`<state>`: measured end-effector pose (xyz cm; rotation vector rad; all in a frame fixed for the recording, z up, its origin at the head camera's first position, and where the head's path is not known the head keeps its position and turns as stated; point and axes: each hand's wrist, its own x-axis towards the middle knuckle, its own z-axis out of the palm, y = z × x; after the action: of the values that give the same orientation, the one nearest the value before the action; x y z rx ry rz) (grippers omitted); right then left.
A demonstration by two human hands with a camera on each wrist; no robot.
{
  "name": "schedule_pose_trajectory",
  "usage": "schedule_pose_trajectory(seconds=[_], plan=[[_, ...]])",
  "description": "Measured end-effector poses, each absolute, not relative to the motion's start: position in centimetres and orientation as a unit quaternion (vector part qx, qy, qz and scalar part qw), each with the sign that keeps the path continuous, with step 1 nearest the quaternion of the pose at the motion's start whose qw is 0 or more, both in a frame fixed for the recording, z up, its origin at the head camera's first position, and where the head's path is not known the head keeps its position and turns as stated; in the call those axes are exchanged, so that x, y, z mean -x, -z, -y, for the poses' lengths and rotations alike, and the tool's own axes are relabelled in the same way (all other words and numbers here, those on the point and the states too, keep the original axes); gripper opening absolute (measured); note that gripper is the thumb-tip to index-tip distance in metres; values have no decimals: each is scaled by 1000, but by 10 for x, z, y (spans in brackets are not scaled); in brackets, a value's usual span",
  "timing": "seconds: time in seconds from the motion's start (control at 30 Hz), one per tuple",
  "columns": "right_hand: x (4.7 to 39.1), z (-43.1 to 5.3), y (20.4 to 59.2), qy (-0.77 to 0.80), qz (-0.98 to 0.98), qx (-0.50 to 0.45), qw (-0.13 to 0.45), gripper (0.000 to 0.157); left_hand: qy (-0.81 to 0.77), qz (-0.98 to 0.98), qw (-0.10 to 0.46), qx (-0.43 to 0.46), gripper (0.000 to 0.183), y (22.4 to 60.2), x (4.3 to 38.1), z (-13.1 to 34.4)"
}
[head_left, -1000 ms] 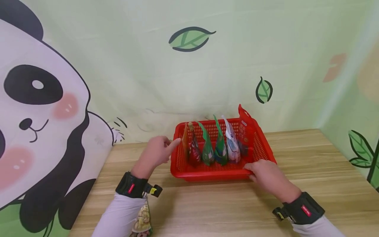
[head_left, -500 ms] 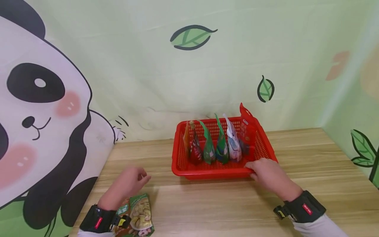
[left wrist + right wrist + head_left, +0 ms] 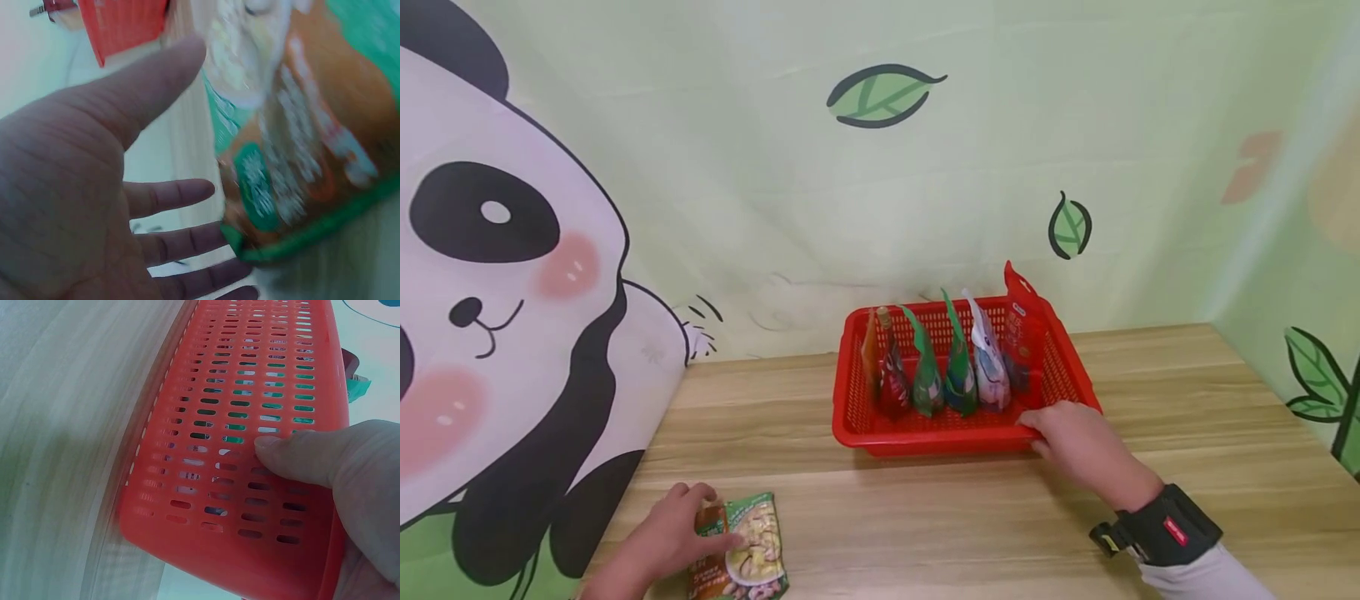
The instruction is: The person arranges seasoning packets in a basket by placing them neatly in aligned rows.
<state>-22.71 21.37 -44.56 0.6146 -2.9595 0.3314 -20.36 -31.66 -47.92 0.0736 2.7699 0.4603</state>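
My left hand (image 3: 673, 537) is at a green and brown food pouch (image 3: 756, 546) on the near left of the table. In the left wrist view its thumb and fingers (image 3: 178, 195) are spread, with the fingertips at the pouch's edge. At the front right corner of a red plastic basket (image 3: 925, 442), my right hand (image 3: 1078, 446) grips the rim. The right wrist view has its thumb (image 3: 300, 456) against the slotted outer wall, while the other fingers are mostly hidden beyond the rim.
Several packets stand upright in a row inside the basket, among them a green pouch (image 3: 927, 383), a white pouch (image 3: 990, 367) and a tall red pouch (image 3: 1024, 333). Behind the wooden table (image 3: 925, 525) hangs a printed panda cloth (image 3: 737, 167).
From beside the basket's left end, my left hand has come down and left to the pouch, which is now more fully in view. My right hand stays on the rim.
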Motion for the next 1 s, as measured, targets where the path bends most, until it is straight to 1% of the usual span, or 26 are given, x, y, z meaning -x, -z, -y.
schedule_pose_trajectory(seconds=[0.07, 0.37, 0.47, 0.63, 0.73, 0.77, 0.87, 1.0], plan=[[227, -214, 445, -110, 972, -200, 50, 22, -152, -973, 172, -23, 80, 483, 202, 322], [227, -213, 449, -111, 972, -199, 51, 22, -157, -972, 173, -15, 91, 491, 201, 327], [227, -213, 448, -113, 973, -196, 48, 23, -182, -967, 178, -5, 87, 495, 204, 327], [227, -213, 448, -112, 973, -194, 48, 24, -230, -950, 208, 38, 79, 497, 209, 329], [228, -213, 449, -110, 973, -195, 50, 24, -250, -943, 214, 54, 67, 496, 208, 330], [228, -213, 449, -110, 973, -196, 51, 24, -256, -942, 211, 53, 66, 495, 207, 330], [229, -213, 449, -111, 973, -197, 52, 24, -272, -943, 189, 44, 55, 493, 204, 331], [229, -214, 448, -115, 973, -195, 50, 24, -308, -936, 168, 36, 47, 491, 202, 330]])
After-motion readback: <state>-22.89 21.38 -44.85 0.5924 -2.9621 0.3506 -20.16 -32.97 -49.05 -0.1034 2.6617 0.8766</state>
